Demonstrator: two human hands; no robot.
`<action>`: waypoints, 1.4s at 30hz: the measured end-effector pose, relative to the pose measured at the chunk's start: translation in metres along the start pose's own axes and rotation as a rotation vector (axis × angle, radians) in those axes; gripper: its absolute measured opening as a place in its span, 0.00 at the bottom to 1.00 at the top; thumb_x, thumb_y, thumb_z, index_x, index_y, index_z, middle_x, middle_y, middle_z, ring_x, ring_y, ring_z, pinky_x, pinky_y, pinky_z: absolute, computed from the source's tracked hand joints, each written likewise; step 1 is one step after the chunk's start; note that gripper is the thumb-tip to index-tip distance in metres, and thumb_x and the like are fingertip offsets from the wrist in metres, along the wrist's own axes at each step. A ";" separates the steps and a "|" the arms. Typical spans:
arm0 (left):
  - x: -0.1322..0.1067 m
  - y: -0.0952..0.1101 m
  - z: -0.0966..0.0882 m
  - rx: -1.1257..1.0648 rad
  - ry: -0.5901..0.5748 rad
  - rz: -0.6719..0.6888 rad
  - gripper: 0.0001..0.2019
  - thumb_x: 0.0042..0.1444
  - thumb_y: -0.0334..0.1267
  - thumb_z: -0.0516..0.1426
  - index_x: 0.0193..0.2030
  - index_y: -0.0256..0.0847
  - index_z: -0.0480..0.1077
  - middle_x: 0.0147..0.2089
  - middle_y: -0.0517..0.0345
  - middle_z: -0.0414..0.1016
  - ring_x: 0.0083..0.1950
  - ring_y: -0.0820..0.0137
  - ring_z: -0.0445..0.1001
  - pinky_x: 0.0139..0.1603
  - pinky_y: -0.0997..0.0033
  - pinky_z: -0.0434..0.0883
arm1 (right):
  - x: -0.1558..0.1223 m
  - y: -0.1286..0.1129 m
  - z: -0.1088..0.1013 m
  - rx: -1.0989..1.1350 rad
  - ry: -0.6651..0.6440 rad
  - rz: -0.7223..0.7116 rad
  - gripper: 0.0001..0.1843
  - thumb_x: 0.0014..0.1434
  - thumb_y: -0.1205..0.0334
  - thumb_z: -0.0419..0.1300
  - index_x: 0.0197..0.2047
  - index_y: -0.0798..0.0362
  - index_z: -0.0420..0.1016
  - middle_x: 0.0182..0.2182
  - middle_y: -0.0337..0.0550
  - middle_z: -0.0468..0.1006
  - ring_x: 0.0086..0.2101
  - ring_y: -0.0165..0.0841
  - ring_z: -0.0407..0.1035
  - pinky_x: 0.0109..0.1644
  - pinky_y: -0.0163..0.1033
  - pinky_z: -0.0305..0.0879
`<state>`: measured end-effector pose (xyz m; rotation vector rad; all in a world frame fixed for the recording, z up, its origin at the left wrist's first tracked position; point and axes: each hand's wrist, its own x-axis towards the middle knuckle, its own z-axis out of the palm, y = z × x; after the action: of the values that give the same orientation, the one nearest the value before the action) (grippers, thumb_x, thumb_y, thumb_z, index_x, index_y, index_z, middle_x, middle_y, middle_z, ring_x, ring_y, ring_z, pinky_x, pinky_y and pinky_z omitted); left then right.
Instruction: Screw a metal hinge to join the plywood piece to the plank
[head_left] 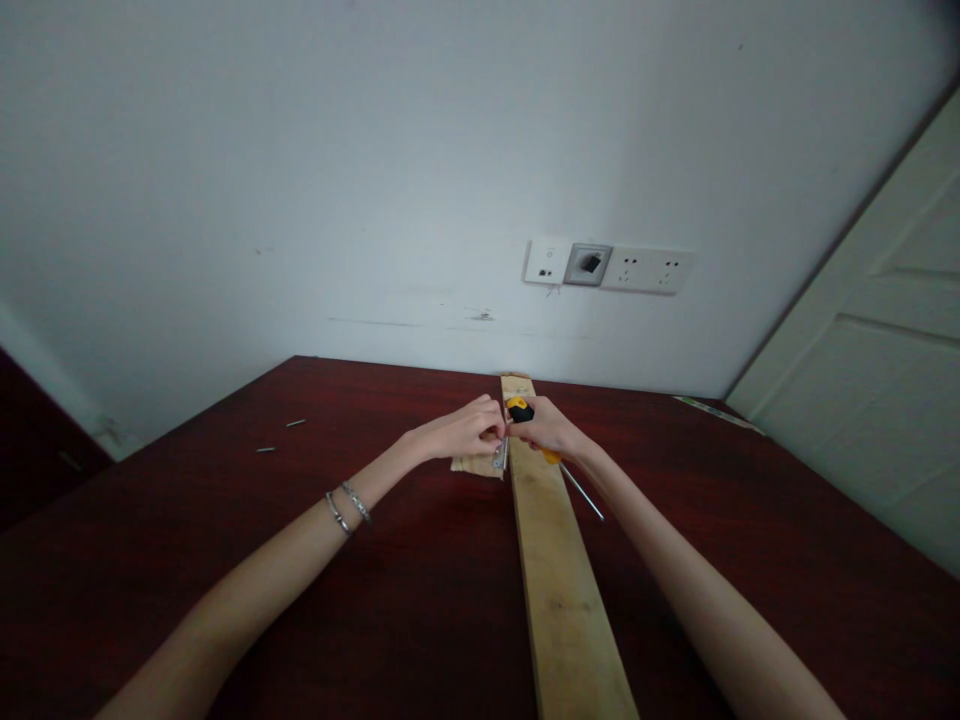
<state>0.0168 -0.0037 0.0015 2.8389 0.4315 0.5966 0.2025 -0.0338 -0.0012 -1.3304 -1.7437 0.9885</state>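
Observation:
A long pale wooden plank (559,570) lies lengthwise on a dark red table (375,560). My right hand (547,428) is closed round a yellow and black screwdriver (523,410), whose metal shaft (583,494) points back towards me. My left hand (461,430) is pinched shut at the plank's left edge, on a small metal bracket (500,457). A small wood block (474,465) lies under my left hand, against the plank. Two silver bangles (346,506) circle my left wrist.
Two loose screws (279,436) lie on the table at the far left. A row of wall sockets (607,266) sits above the table's far edge. A white door (870,370) stands at the right. A thin strip (716,412) lies at the table's far right corner.

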 end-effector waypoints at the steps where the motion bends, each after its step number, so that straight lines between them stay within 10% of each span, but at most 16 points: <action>1: 0.000 0.000 0.000 -0.004 0.002 -0.001 0.01 0.54 0.30 0.57 0.33 0.38 0.68 0.38 0.55 0.66 0.43 0.67 0.64 0.46 0.68 0.65 | 0.000 -0.001 0.000 -0.004 -0.002 -0.006 0.08 0.41 0.67 0.60 0.26 0.54 0.64 0.15 0.28 0.61 0.15 0.21 0.54 0.15 0.27 0.53; 42: 0.001 0.002 0.000 0.048 0.134 -0.023 0.02 0.58 0.34 0.56 0.37 0.39 0.69 0.38 0.56 0.69 0.42 0.68 0.66 0.48 0.66 0.63 | 0.000 -0.004 -0.008 0.113 0.096 0.080 0.13 0.41 0.64 0.65 0.28 0.53 0.64 0.13 0.28 0.62 0.15 0.22 0.55 0.15 0.28 0.54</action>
<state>0.0185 -0.0049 0.0021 2.8449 0.5068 0.7852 0.2078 -0.0330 0.0062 -1.3618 -1.5506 1.0342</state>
